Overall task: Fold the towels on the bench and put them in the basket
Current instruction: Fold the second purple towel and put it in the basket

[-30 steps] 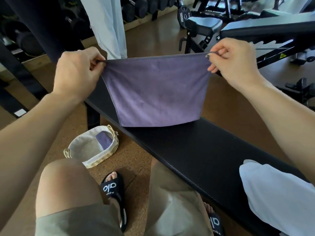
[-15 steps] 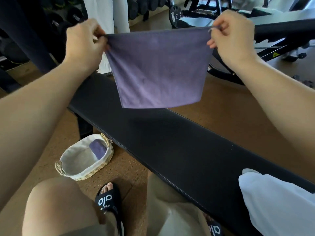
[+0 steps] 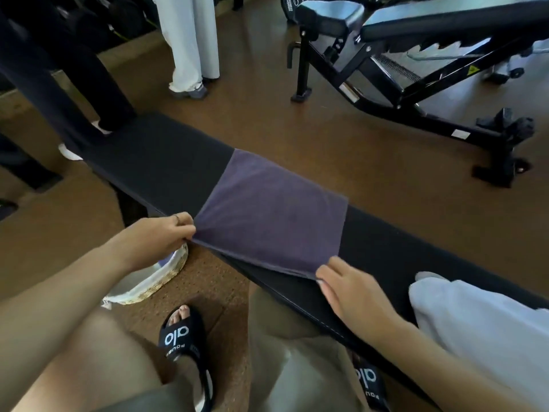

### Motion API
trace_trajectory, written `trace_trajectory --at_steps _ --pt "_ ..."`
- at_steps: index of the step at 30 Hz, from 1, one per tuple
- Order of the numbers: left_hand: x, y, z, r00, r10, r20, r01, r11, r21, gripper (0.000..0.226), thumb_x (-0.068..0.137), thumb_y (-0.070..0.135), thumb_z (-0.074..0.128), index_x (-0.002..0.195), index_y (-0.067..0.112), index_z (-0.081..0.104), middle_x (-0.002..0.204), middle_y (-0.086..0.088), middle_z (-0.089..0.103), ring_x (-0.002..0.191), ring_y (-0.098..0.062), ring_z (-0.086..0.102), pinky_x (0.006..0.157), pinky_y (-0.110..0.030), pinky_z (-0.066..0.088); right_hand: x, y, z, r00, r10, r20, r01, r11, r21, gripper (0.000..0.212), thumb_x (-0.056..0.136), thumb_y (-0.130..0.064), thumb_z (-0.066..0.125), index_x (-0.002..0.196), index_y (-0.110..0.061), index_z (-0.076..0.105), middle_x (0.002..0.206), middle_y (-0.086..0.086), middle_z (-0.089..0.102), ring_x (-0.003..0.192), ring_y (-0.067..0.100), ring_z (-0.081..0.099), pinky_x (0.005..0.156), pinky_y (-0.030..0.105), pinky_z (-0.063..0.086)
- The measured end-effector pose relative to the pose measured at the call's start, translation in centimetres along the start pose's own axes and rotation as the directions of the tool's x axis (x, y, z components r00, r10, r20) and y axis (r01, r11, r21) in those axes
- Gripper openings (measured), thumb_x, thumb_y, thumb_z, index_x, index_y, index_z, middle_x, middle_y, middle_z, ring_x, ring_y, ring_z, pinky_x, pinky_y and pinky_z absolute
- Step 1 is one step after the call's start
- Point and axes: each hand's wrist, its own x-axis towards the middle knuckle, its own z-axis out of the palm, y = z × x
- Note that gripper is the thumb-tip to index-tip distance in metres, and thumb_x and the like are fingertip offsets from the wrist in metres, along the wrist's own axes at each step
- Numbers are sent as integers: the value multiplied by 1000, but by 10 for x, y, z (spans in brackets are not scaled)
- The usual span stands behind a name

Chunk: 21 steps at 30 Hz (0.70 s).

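Observation:
A purple towel lies spread flat across the black bench. My left hand pinches its near left corner at the bench's front edge. My right hand holds its near right corner, fingers on the cloth edge. A white towel lies bunched on the bench at the right. The woven basket with a white liner stands on the floor left of my knees, mostly hidden by my left arm; a bit of purple cloth shows inside.
Two people's legs stand beyond the bench, dark trousers at the left end and white trousers further back. An adjustable weight bench stands at the back right. My sandalled feet rest on the brown floor.
The purple towel, held up in the air by its top corners before, now lies flat on the bench. Both hands came down and toward me, still holding its corners.

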Motion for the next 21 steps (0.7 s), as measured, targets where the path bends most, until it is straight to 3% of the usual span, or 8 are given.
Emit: trace_trajectory --at_steps 3,6,11,15,18,21 --pt "-3 3 -4 998 15 53 -22 990 138 15 95 15 61 106 24 62 116 6 54 67 -8 54 54 -20 48 -10 -13 14 999 -2 54 6 997 -71 26 74 -8 82 80 -22 61 75 -6 51 57 15 52 51 32 49" --pt "-8 6 -7 996 12 92 -33 974 225 19 96 13 59 112 24 61 117 4 54 68 -10 52 56 -22 51 -13 -18 15 999 -18 31 21 995 -94 23 76 -12 81 79 -23 61 73 -8 51 58 13 51 52 29 49" --pt "-8 10 -1 987 -14 161 -44 935 351 25 98 9 54 118 24 57 118 3 52 70 -11 43 54 -20 42 -17 -28 16 999 -43 7 43 992 -120 17 81 -15 76 80 -24 61 75 -7 52 60 13 51 55 29 49" --pt "-3 11 0 986 -44 158 -26 910 414 30 96 4 52 117 24 57 118 3 53 83 -12 60 60 -24 51 -16 -40 16 995 -92 -24 89 990 -108 24 77 -12 76 74 -23 54 72 -7 46 58 15 45 52 29 43" --pt "5 17 -1 984 -82 158 5 898 439 31 98 4 46 121 24 55 125 2 52 98 -13 64 64 -23 48 -12 -49 20 992 -115 -42 110 989 -102 30 73 -9 77 71 -21 50 70 -6 43 58 16 42 51 28 37" --pt "9 13 2 991 -84 104 26 885 465 30 95 2 53 117 21 59 123 -2 57 96 -17 67 63 -24 50 -9 -55 21 992 -122 -40 117 989 -93 31 73 -9 76 72 -21 47 70 -5 42 57 16 42 52 28 33"
